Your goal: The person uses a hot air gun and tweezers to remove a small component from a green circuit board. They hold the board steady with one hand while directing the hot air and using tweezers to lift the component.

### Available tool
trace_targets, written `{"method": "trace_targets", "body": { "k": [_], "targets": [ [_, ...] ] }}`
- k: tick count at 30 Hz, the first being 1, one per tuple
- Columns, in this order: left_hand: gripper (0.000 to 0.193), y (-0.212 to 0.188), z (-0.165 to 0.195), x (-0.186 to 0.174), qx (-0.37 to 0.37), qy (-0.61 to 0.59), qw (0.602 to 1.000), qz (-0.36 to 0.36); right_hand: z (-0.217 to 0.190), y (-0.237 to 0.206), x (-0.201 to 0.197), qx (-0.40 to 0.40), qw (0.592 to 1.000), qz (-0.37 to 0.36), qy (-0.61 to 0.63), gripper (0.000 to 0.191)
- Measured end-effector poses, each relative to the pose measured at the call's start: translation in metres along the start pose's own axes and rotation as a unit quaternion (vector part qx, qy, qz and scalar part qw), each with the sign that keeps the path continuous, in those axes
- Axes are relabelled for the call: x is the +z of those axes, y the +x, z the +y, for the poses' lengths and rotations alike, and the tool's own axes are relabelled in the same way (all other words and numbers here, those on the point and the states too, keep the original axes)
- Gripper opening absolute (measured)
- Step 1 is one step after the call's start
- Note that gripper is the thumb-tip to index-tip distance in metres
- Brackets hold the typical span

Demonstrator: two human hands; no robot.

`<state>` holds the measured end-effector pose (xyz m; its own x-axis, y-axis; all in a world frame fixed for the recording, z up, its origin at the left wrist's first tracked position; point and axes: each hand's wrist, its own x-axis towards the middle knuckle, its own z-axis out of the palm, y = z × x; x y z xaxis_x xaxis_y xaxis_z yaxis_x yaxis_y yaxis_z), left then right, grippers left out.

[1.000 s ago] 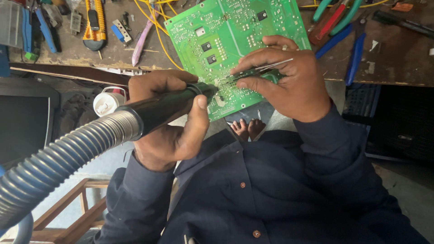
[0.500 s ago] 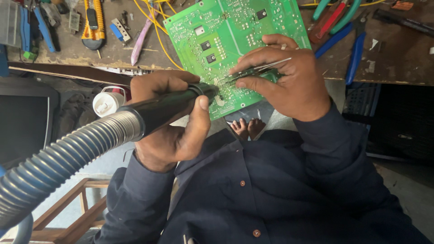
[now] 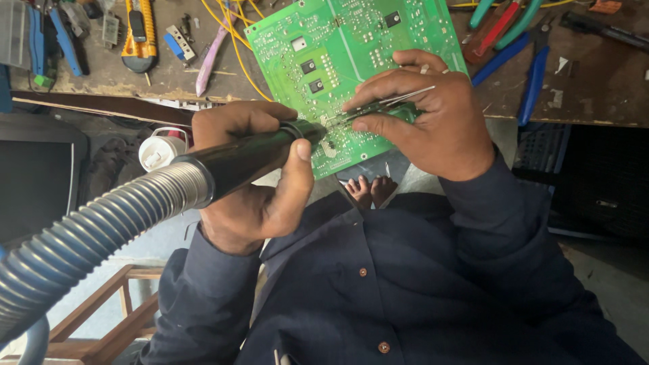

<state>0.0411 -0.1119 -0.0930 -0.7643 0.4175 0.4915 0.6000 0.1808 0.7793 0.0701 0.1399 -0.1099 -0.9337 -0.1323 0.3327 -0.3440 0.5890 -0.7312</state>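
Left hand (image 3: 253, 196) grips the hot-air nozzle (image 3: 250, 154) at the board (image 3: 338, 54); right hand (image 3: 433, 115) pinches tweezers (image 3: 389, 107) there. Rework step; lifting the part likely needs steadiness.

Left of the grip: the left hand (image 3: 247, 179) and its black hot-air handle (image 3: 250, 152) with ribbed hose (image 3: 94, 230) block this side; the nozzle is touching the green circuit board (image 3: 338, 40).
Right of the grip: the right hand (image 3: 426, 111) with tweezers (image 3: 389, 105) covers the board edge.
Beyond the grip: bare board; further, yellow wires (image 3: 233, 37), a utility knife (image 3: 138, 34) and pliers (image 3: 534, 74) crowd the bench (image 3: 595, 81).
Below the grip: open room down to the bare feet (image 3: 370, 191).
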Motion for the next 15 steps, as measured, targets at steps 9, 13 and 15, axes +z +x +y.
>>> {"method": "trace_targets", "body": {
  "k": [9, 13, 15],
  "targets": [
    [0.037, 0.0015, 0.0063, -0.0004, -0.020, -0.014, 1.000, -0.003, -0.0003, -0.0003, -0.0010, -0.001, 1.000, -0.002, -0.005, 0.019],
    [0.035, 0.0077, 0.0084, 0.0003, 0.003, 0.011, 1.000, -0.004, 0.0002, -0.0002, -0.0007, 0.002, 1.000, -0.005, -0.004, 0.019],
    [0.035, 0.0067, 0.0086, -0.0002, 0.003, 0.007, 1.000, -0.006, 0.0005, 0.0000, -0.0004, 0.000, 1.000, -0.004, -0.006, 0.020]
  ]
}}
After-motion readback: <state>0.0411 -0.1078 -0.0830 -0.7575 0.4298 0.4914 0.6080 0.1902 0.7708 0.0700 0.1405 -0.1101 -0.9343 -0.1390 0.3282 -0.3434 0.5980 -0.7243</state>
